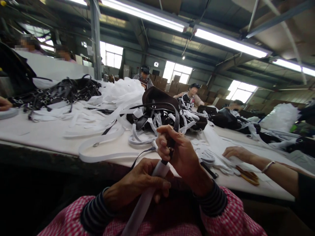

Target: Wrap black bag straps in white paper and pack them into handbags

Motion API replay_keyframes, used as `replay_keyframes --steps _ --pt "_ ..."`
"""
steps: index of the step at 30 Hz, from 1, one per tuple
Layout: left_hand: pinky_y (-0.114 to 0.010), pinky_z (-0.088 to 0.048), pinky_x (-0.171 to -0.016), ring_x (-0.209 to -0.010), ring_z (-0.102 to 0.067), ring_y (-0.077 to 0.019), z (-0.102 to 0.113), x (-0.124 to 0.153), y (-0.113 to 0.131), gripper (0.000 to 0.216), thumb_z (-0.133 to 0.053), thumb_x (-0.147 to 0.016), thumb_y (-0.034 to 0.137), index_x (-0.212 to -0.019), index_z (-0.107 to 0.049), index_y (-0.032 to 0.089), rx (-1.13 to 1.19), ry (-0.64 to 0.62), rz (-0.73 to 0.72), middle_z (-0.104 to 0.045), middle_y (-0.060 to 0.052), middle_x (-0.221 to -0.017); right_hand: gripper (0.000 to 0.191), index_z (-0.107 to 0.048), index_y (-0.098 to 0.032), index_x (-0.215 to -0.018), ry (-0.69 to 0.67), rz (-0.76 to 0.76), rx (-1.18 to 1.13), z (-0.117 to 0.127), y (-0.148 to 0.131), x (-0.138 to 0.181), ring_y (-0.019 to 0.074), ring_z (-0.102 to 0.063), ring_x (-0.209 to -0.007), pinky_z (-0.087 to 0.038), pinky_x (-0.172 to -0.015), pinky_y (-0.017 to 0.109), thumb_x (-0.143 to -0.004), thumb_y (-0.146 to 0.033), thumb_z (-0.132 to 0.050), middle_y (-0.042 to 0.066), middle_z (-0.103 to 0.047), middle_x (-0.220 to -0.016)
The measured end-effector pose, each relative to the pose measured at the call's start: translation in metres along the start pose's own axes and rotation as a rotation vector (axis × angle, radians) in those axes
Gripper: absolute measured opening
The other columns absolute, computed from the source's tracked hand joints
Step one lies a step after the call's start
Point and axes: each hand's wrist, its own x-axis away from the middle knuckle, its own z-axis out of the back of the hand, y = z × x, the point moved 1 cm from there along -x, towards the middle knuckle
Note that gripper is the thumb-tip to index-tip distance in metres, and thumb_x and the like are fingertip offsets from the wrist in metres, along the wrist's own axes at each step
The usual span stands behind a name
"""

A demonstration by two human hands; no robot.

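Note:
My left hand [140, 183] is closed around a white wrapping sleeve [145, 200] that covers the lower part of a bag strap. My right hand [178, 150] grips the dark strap [176, 123] just above the sleeve, fingers curled tight. The strap runs up to a dark brown handbag [157, 96] lying on the white table [49, 134] among white paper strips. Both of my sleeves are pink check with striped cuffs.
A co-worker's hand [236, 153] with a bracelet rests on the table at right, near scissors [248, 175]. A heap of black straps and chains [61, 91] lies at the left. More bags [228, 119] and several seated people are farther back.

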Motion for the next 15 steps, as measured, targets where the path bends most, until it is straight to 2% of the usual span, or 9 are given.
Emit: replay_keyframes --steps 3,6,10,15 --pt "-0.016 -0.051 -0.049 -0.049 -0.062 -0.0087 0.003 -0.001 0.000 0.026 -0.085 -0.076 0.023 -0.095 -0.073 0.011 -0.001 -0.003 -0.015 -0.074 -0.005 -0.070 0.027 -0.076 -0.014 -0.093 0.027 0.010 0.263 0.008 0.001 0.008 0.0117 -0.058 -0.071 -0.047 -0.063 0.020 -0.096 -0.038 -0.068 0.004 -0.063 -0.080" --pt "-0.015 -0.051 -0.049 -0.048 -0.062 -0.0085 0.005 -0.001 -0.002 0.023 -0.085 -0.076 0.021 -0.093 -0.073 0.011 -0.006 -0.023 -0.002 -0.074 -0.005 -0.069 0.028 -0.078 -0.014 -0.093 0.006 0.008 0.459 0.021 -0.004 0.014 0.0135 -0.060 -0.083 -0.047 -0.073 0.022 -0.096 -0.040 -0.070 0.005 -0.066 -0.088" --pt "-0.014 -0.051 -0.046 -0.047 -0.062 -0.0083 0.005 0.002 -0.006 0.019 -0.083 -0.075 0.016 -0.090 -0.072 0.012 0.017 -0.047 0.043 -0.075 -0.006 -0.069 0.030 -0.077 -0.015 -0.091 -0.060 -0.037 0.544 0.034 -0.010 0.020 0.0100 -0.053 -0.068 -0.043 -0.060 0.021 -0.095 -0.044 -0.071 0.001 -0.059 -0.079" --pt "-0.014 -0.050 -0.042 -0.043 -0.060 -0.0091 0.003 0.003 -0.009 0.025 -0.081 -0.072 0.014 -0.097 -0.074 0.010 0.127 -0.136 0.093 -0.076 -0.009 -0.068 0.029 -0.074 -0.014 -0.087 -0.085 -0.064 0.461 0.038 -0.012 0.023 0.0071 -0.047 -0.053 -0.037 -0.046 0.020 -0.092 -0.042 -0.075 -0.001 -0.055 -0.073"
